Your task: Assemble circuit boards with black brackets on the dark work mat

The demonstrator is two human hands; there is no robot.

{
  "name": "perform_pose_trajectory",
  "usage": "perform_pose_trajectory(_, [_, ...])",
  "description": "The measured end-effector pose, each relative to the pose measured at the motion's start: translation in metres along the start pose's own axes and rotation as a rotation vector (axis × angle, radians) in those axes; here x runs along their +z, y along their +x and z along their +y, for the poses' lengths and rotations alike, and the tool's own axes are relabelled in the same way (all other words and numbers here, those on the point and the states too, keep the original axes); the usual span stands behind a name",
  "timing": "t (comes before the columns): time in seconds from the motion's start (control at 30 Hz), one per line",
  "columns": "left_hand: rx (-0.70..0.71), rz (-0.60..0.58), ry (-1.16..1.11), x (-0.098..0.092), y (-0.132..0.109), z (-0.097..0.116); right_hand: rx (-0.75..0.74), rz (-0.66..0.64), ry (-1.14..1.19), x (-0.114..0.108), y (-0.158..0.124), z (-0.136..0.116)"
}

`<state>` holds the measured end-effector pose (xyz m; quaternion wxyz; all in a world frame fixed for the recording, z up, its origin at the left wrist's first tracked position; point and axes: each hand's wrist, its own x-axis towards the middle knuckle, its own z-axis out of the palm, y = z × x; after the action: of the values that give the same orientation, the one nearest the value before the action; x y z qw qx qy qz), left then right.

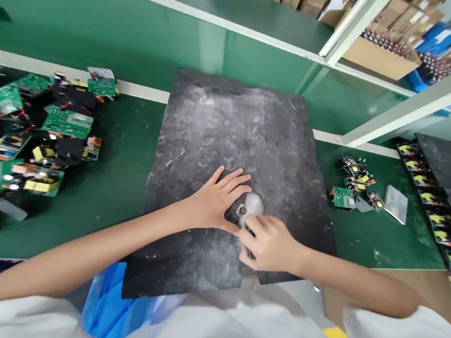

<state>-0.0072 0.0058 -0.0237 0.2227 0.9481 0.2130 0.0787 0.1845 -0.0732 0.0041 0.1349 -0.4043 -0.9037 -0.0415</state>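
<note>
Pinching small grey part [250, 207] between right hand [270, 244] fingers [246, 232]; left hand [215, 202] beside.

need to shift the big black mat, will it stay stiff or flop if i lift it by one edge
The black mat lies flat and overhangs the bench's near edge without visibly drooping, so it is probably fairly stiff. It looks thin, so likely light for its size. Its dusty, smudged surface may feel slippery. The left hand presses on it.

Bright overhead light, soft shadows, edges warped.
</note>
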Motion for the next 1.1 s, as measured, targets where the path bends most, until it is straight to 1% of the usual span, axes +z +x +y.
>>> perform_pose_trajectory(0.03, [0.001, 0.003, 0.005, 0.0, 0.0, 0.0, 0.009, 0.011, 0.004, 0.0, 0.0, 0.0])
perform_pose_trajectory(0.13, [0.002, 0.006, 0.014, 0.001, 0.0, 0.0, 0.181, 0.063, -0.074, 0.001, -0.001, 0.004])
perform_pose_trajectory(0.17, [0.002, 0.0, 0.013, 0.001, 0.0, 0.0, 0.203, 0.066, -0.083, 0.001, -0.001, 0.003])
perform_pose_trajectory(0.2, [0.001, -0.009, 0.013, 0.001, 0.0, 0.0, 0.173, 0.054, -0.067, 0.0, -0.002, 0.001])
perform_pose_trajectory(0.3, [0.002, -0.028, 0.019, 0.0, 0.0, 0.0, -0.018, 0.021, 0.022, 0.0, -0.006, -0.007])
perform_pose_trajectory(0.33, [0.002, -0.028, 0.023, -0.001, 0.0, 0.0, -0.023, 0.031, 0.025, 0.001, -0.005, -0.006])
perform_pose_trajectory(0.37, [0.001, -0.025, 0.026, -0.001, 0.0, 0.0, 0.027, 0.05, 0.011, 0.002, -0.004, -0.003])
perform_pose_trajectory(0.43, [-0.002, -0.018, 0.029, -0.001, 0.001, 0.0, 0.211, 0.082, -0.015, 0.006, 0.001, 0.011])
perform_pose_trajectory(0.5, [-0.004, -0.019, 0.026, -0.002, 0.001, 0.0, 0.346, 0.082, 0.031, 0.008, 0.006, 0.027])
perform_pose_trajectory(0.53, [-0.005, -0.023, 0.023, -0.002, 0.001, 0.0, 0.381, 0.076, 0.11, 0.007, 0.008, 0.033])
perform_pose_trajectory(0.6, [-0.003, -0.028, 0.017, -0.001, 0.001, 0.0, 0.439, 0.053, 0.388, 0.002, 0.01, 0.039])
perform_pose_trajectory(0.63, [-0.002, -0.028, 0.013, -0.001, 0.001, 0.0, 0.495, 0.046, 0.582, -0.002, 0.01, 0.04])
perform_pose_trajectory(0.73, [0.019, -0.025, -0.021, -0.002, 0.001, -0.001, 0.71, 0.005, 1.285, -0.013, 0.012, 0.035])
perform_pose_trajectory(0.77, [0.027, -0.025, -0.049, -0.004, 0.001, -0.001, 0.76, -0.02, 1.509, -0.015, 0.013, 0.033])
perform_pose_trajectory(0.83, [0.042, 0.012, -0.132, -0.009, 0.002, 0.001, 0.787, -0.09, 1.863, -0.016, 0.016, 0.028])
perform_pose_trajectory(0.9, [0.068, 0.123, -0.211, -0.015, 0.003, 0.005, 0.779, -0.161, 2.04, -0.013, 0.019, 0.022])
perform_pose_trajectory(0.97, [0.116, 0.251, -0.239, -0.02, 0.003, 0.01, 0.811, -0.206, 2.089, -0.009, 0.021, 0.016])
perform_pose_trajectory(1.03, [0.159, 0.308, -0.227, -0.021, 0.002, 0.015, 0.845, -0.238, 2.116, -0.006, 0.023, 0.011])
perform_pose_trajectory(1.1, [0.177, 0.317, -0.228, -0.019, 0.0, 0.017, 0.832, -0.244, 2.174, -0.004, 0.025, 0.005])
